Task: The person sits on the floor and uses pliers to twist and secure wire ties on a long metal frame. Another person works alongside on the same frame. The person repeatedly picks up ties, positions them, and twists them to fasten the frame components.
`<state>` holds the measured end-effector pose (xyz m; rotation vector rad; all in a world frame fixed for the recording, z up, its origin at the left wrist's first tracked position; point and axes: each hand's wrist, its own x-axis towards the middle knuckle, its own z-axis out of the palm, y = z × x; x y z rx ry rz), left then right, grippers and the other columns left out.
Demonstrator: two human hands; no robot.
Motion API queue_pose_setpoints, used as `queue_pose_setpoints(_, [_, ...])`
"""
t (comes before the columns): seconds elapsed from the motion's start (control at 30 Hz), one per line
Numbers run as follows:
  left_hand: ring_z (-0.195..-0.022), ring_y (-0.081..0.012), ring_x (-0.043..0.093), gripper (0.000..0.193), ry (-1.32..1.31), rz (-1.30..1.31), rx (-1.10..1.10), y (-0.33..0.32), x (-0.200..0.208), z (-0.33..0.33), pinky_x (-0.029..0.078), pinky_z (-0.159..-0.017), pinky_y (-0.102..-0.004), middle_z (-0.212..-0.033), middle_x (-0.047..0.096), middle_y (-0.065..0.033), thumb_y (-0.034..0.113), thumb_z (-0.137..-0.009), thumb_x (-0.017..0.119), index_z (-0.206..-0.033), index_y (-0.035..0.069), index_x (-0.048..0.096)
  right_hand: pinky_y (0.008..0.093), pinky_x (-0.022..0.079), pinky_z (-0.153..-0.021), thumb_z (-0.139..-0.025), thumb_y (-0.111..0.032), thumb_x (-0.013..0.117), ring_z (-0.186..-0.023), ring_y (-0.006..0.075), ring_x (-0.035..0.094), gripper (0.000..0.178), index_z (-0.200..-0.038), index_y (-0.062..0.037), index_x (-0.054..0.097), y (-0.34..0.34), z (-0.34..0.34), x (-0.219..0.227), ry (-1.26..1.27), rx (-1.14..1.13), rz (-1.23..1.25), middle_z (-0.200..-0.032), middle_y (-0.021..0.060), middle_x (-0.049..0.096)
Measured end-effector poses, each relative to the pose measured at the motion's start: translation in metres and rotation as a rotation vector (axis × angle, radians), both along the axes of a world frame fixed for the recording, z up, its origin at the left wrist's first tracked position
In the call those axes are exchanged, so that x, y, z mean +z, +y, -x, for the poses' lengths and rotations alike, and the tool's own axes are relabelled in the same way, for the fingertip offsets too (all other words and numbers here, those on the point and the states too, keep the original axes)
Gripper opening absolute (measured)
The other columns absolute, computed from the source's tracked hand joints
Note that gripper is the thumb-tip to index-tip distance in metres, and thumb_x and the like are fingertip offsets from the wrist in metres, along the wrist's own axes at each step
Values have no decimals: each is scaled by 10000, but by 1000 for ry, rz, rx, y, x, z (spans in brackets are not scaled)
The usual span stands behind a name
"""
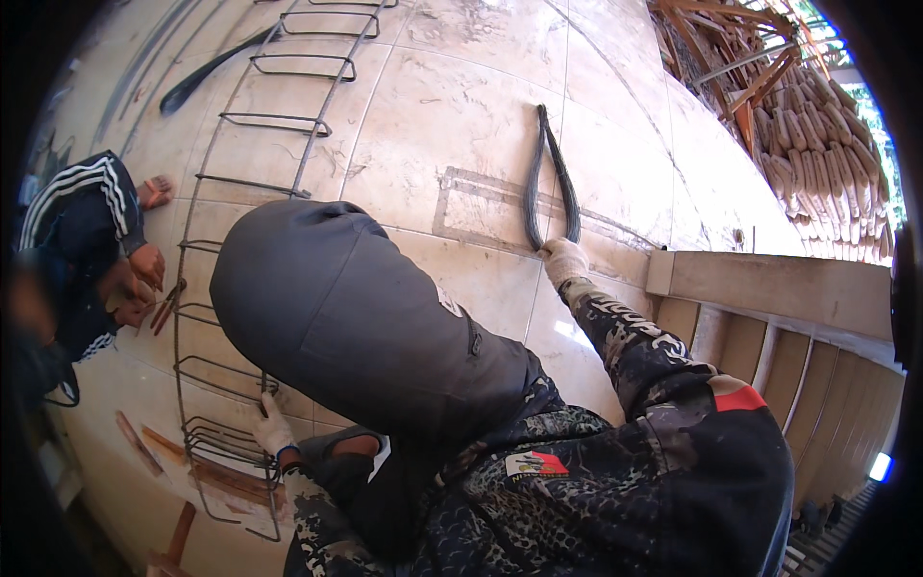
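Observation:
My right hand (565, 262), in a pale knit glove, grips the near end of a looped bundle of dark tie wire (574, 207). The bundle lies over the tiled floor and narrows to a point at its far end. My left hand (272, 428), also gloved, closes at a long bar of the rebar cage (216, 368); its fingertips are small and partly hidden. Bent stirrups cross the cage, spaced out at the far end and bunched near my left hand. Dark grey cloth (317, 288), apparently over my bent knee, hides the cage's middle right.
At the left, a co-worker (82, 231) in dark striped clothes crouches beside the cage, hands near red-handled pincers (169, 308). Another dark wire bundle (216, 72) lies far left. Wood pieces (236, 479) lie under the near end. Stacked tiles (827, 154) and a bench-like ledge (779, 288) stand right.

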<state>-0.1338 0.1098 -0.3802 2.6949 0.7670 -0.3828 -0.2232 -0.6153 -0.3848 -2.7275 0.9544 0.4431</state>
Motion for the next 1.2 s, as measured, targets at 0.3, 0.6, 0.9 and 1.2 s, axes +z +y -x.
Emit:
queue_pose_setpoints(0.3, [-1275, -519, 653, 809, -29, 10, -11, -2, 5, -4, 506, -1085, -542, -1353, 713, -322, 672, -1052, 565, -1406, -44, 695, 478, 578, -883, -1001, -281, 753, -993, 368, 744, 185, -1038, -113, 823, 4, 16, 36, -356, 1, -23, -1023, 124, 779])
queue_pose_setpoints(0.6, [-1216, -517, 678, 747, -116, -16, 6, 0, -4, 7, 529, -1031, -549, -1286, 735, -318, 649, -1044, 605, -1319, -33, 737, 460, 585, -846, -1035, -274, 704, -968, 400, 730, 233, -1028, -58, 790, -7, -9, 92, -578, 16, 154, -1035, 174, 772])
queue_pose_setpoints(0.9, [-1166, -500, 700, 664, -137, 35, -19, 0, -3, 10, 533, -1004, -556, -1230, 754, -303, 591, -1034, 644, -1254, -23, 766, 521, 589, -912, -900, -297, 664, -1012, 412, 765, 348, -1099, -70, 837, 3, 79, 97, 827, 550, -353, -1043, 220, 806])
queue_pose_setpoints(1.2, [-1172, -452, 713, 728, -52, -22, -22, -7, 34, -17, 558, -1015, -531, -1234, 768, -257, 675, -900, 754, -1246, 34, 759, 437, 549, -758, -1013, -91, 619, -810, 387, 693, 134, -956, 5, 693, 102, -205, 330, -432, 841, -333, -892, 202, 693])
